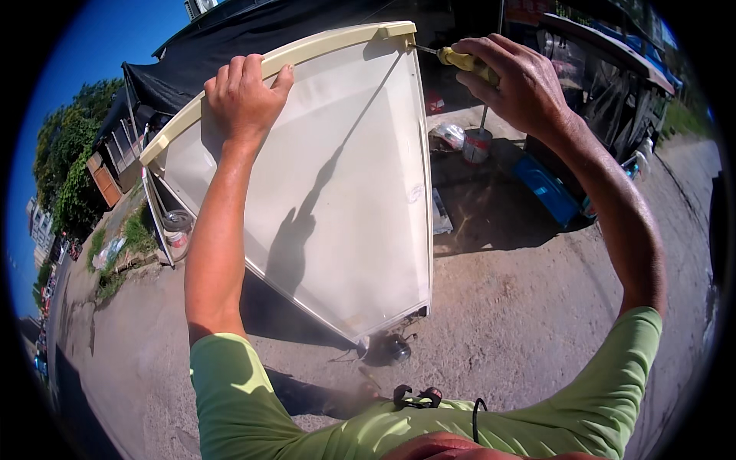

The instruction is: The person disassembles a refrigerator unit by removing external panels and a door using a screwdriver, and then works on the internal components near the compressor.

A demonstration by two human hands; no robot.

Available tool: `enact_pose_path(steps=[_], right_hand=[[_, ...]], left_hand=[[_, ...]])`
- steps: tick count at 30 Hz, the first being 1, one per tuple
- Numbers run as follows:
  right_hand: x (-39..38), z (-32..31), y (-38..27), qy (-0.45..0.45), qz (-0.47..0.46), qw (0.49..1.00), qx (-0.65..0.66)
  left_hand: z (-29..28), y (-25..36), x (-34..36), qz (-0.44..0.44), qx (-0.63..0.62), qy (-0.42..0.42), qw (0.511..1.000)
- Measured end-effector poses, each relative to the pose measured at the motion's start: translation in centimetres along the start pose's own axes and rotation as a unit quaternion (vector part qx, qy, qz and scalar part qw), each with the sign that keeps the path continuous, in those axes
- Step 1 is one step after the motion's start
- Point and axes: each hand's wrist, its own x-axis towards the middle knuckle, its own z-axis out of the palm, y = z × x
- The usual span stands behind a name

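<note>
In front of me stands a large off-white panel [345, 184], perhaps the side of an appliance cabinet, with a cream trim strip [330, 44] along its top edge. My left hand [247, 96] grips that strip at its left part, fingers over the far side and thumb on top. At the upper right, my right hand [525, 84] is wrapped round the yellow handle of a screwdriver [471, 64]. Its shaft points left, and the tip meets the trim's right end at the panel's corner. The shadow of hand and screwdriver falls across the panel.
A small dark round object [397, 349] lies by the panel's bottom corner. Right of the panel are a white bucket [476, 146], a plastic bag [449, 136] and a blue bin-like object [546, 188]. A covered vehicle [613, 84] stands at the upper right. Another bucket [176, 239] is at left.
</note>
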Motion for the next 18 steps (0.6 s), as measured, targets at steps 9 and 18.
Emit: enact_pose_path(steps=[9,18], right_hand=[[0.4,-0.6,1.0,-0.012,-0.066,0.996,-0.051],[-0.1,0.3,0.1,-0.002,0.147,0.989,0.034]], left_hand=[[0.3,0.2,0.0,0.003,-0.001,0.017,1.000],[-0.1,0.1,0.1,-0.002,0.009,-0.012,1.000]])
